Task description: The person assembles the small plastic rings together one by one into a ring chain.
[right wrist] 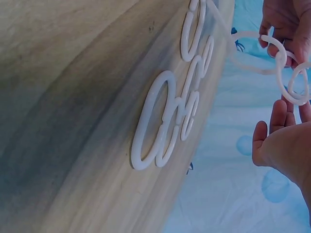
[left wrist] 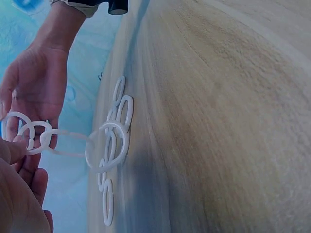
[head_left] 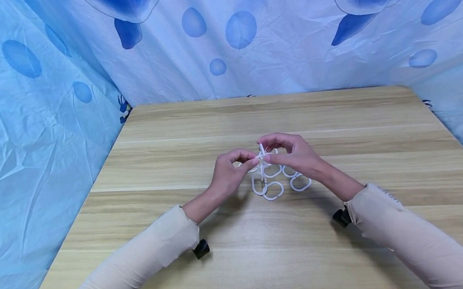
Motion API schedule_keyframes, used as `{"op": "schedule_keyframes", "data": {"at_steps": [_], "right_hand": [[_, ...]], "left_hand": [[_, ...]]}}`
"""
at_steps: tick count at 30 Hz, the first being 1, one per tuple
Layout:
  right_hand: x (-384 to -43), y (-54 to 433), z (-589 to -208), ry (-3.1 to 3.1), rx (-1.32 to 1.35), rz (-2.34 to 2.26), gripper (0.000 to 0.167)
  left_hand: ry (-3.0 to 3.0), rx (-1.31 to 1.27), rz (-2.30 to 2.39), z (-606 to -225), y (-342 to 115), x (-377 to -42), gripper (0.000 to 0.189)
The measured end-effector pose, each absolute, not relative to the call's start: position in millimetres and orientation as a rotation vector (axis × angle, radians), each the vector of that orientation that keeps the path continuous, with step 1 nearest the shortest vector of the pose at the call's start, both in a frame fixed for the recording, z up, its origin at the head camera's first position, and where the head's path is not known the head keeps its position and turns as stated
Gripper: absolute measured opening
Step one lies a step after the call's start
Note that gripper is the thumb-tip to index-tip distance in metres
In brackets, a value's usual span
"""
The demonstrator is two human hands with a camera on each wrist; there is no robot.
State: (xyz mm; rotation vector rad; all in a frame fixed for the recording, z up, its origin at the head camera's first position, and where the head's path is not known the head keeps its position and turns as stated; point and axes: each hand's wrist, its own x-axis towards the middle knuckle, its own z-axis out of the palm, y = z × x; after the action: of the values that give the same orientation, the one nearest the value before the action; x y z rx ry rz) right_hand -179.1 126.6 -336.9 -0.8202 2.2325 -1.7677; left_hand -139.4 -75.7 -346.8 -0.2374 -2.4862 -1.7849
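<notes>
Near the middle of the table both hands meet over white plastic rings, each an open loop with a small gap. My left hand pinches one ring between thumb and fingers. Opposite it, my right hand holds another ring with its thumb and fingertips. These held rings link together, and a further ring hangs from them in a short chain toward the table. Under the hands, several more rings lie flat in a loose cluster. Fingers partly hide where the held rings join.
The light wood-grain table extends on all sides of the rings. Behind it and at its left hangs a blue curtain with sea-animal prints. Black wrist cameras stick out below both beige sleeves.
</notes>
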Motion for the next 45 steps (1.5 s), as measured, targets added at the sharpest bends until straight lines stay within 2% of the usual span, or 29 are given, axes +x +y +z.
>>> {"op": "schedule_keyframes", "data": {"at_steps": [7, 24, 36, 45], "right_hand": [[-179.3, 124.5, -336.7, 2.236, -0.831, -1.775, 0.036], [-179.6, 124.6, -335.9, 2.247, -0.817, -1.752, 0.037], [-179.5, 128.2, -334.9, 2.254, -0.785, -1.720, 0.037], [-178.6, 130.5, -336.2, 2.251, -0.797, -1.711, 0.037]], "left_hand": [[-2.489, -0.252, -1.805, -343.8, -77.1, -136.2, 0.015], [-2.546, -0.274, -1.730, -353.6, -82.9, -142.3, 0.011], [-2.986, -0.607, -0.854, -364.4, -87.8, -140.3, 0.016], [-2.963, -0.694, -0.575, -367.9, -88.3, -140.1, 0.014]]}}
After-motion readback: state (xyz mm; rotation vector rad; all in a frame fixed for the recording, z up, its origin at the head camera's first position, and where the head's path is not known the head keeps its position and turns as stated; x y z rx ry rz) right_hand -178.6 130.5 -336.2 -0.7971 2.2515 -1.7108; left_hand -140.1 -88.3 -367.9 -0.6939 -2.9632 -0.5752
